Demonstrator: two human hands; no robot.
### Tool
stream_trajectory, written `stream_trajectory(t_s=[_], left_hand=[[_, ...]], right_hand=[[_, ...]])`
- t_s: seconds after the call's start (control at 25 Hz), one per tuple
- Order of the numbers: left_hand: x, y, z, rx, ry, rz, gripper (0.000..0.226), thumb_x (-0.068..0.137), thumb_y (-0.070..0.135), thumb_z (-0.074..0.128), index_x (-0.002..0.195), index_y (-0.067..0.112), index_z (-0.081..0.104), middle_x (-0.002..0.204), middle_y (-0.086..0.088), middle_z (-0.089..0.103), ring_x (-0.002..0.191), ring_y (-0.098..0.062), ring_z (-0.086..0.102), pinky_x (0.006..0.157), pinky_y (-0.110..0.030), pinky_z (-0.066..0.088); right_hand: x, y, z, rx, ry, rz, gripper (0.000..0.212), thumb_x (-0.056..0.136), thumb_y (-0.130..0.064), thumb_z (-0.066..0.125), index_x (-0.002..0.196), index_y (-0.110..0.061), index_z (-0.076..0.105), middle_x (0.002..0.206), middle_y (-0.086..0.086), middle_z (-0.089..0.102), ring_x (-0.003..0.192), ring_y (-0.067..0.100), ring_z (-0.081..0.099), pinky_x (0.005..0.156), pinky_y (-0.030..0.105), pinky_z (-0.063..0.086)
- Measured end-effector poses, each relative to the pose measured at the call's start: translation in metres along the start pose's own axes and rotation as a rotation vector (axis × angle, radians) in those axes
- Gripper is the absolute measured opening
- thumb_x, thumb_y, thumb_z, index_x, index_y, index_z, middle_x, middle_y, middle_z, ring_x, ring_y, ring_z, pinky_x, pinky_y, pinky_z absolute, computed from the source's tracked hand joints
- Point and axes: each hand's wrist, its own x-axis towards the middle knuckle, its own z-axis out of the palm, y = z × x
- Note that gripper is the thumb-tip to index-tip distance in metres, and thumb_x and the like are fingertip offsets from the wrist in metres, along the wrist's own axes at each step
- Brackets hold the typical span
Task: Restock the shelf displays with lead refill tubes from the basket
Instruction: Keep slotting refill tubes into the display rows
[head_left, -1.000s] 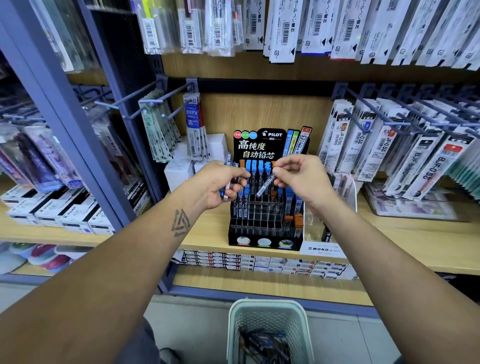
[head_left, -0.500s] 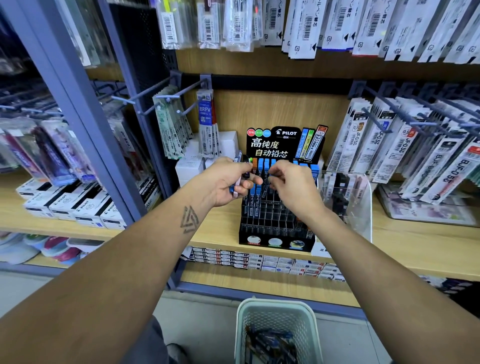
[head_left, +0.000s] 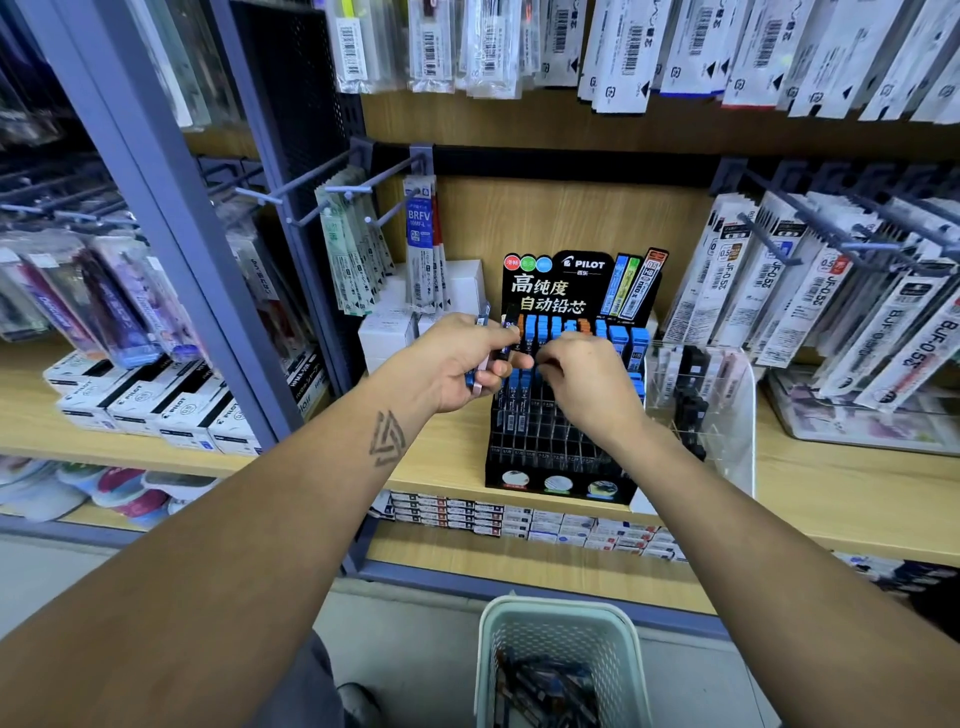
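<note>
reaching forward, left hand (head_left: 464, 364) grips tubes (head_left: 480, 366) beside curled right hand (head_left: 582, 382).

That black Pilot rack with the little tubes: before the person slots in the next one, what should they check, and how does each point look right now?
1. Spare tubes ready: ok. The left hand grips a bundle of lead refill tubes.
2. Free slots: ok. The front rows of the Pilot display rack look unfilled.
3. Tube in the working hand: cannot tell. The right hand is curled over the rack and hides its fingertips.
4. Colour match: cannot tell. The slot it reaches for is covered.
5. More stock: ok. The basket on the floor holds more tubes.
</note>
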Motion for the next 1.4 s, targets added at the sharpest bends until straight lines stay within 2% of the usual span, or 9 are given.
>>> stream_trajectory(t_s=[0.12,0.24,0.4,0.48,0.68,0.88,1.04,1.24,1.4], left_hand=[[0.000,-0.002,0.000,-0.003,-0.008,0.006,0.017,0.098,0.007,0.062,0.104,0.012,0.047,0.072,-0.022,0.069,0.039,-0.010,0.039,0.033,-0.016,0.026],[0.002,-0.003,0.002,0.017,-0.007,0.014,0.021,0.097,0.003,0.062,0.115,0.006,0.053,0.073,-0.022,0.068,0.040,-0.010,0.040,0.033,-0.015,0.026],[-0.004,-0.004,0.010,0.079,-0.090,0.010,0.005,0.098,-0.002,0.056,0.099,0.001,0.060,0.087,-0.026,0.067,0.039,-0.006,0.040,0.033,-0.015,0.024],[-0.005,-0.006,0.012,0.138,-0.131,0.012,0.009,0.097,0.000,0.059,0.091,0.005,0.061,0.090,-0.026,0.069,0.039,-0.006,0.040,0.034,-0.015,0.022],[-0.003,-0.008,0.014,0.155,-0.143,-0.013,0.004,0.094,0.000,0.063,0.097,0.003,0.062,0.088,-0.025,0.072,0.046,-0.008,0.040,0.039,-0.016,0.021],[-0.003,-0.007,0.014,0.174,-0.133,-0.003,0.003,0.094,0.001,0.063,0.095,0.003,0.066,0.083,-0.022,0.072,0.048,-0.009,0.040,0.040,-0.016,0.021],[-0.003,-0.007,0.024,0.104,-0.136,0.023,0.003,0.092,-0.001,0.066,0.090,0.001,0.065,0.084,-0.023,0.071,0.045,-0.007,0.042,0.036,-0.014,0.025],[-0.003,-0.007,0.053,0.070,-0.172,0.120,0.011,0.089,0.003,0.072,0.094,-0.004,0.066,0.072,-0.015,0.066,0.045,-0.008,0.041,0.034,-0.015,0.025],[-0.001,-0.020,0.088,0.164,-0.248,0.075,0.023,0.087,0.003,0.074,0.106,-0.006,0.064,0.070,-0.013,0.065,0.041,-0.007,0.042,0.032,-0.016,0.026]], right_hand=[[-0.001,0.000,-0.006,0.060,0.050,0.028,0.013,0.092,-0.007,0.065,0.098,-0.007,0.076,0.095,0.006,0.069,0.090,0.025,0.063,0.082,0.038,0.051],[-0.002,0.000,-0.014,0.209,0.093,0.177,0.014,0.093,-0.007,0.064,0.100,-0.011,0.076,0.091,0.001,0.072,0.085,0.018,0.066,0.082,0.030,0.051],[-0.006,-0.007,-0.034,1.078,0.044,0.544,0.017,0.093,-0.001,0.065,0.107,-0.010,0.070,0.092,0.011,0.072,0.074,0.018,0.068,0.066,0.028,0.057],[-0.010,-0.008,-0.041,1.245,0.002,0.570,0.022,0.093,-0.002,0.067,0.115,-0.007,0.068,0.088,0.011,0.070,0.072,0.017,0.067,0.064,0.027,0.055],[-0.014,0.004,-0.046,1.241,0.050,0.635,0.019,0.091,0.007,0.065,0.110,0.003,0.067,0.083,0.015,0.069,0.068,0.018,0.064,0.063,0.025,0.056],[-0.020,0.005,-0.049,1.291,-0.051,0.602,0.022,0.091,0.001,0.068,0.113,0.003,0.067,0.088,0.018,0.070,0.071,0.021,0.067,0.064,0.026,0.057],[-0.023,0.014,-0.063,1.263,0.025,0.609,0.016,0.089,0.008,0.067,0.105,0.007,0.067,0.084,0.019,0.069,0.071,0.023,0.069,0.067,0.027,0.060],[-0.045,0.038,-0.093,1.072,-0.219,0.532,0.015,0.085,0.004,0.072,0.099,-0.002,0.071,0.085,0.019,0.075,0.074,0.025,0.072,0.070,0.029,0.059],[-0.064,0.055,-0.106,1.006,-0.244,0.505,0.012,0.085,-0.002,0.074,0.097,-0.004,0.073,0.083,0.015,0.076,0.073,0.022,0.071,0.067,0.028,0.057]])
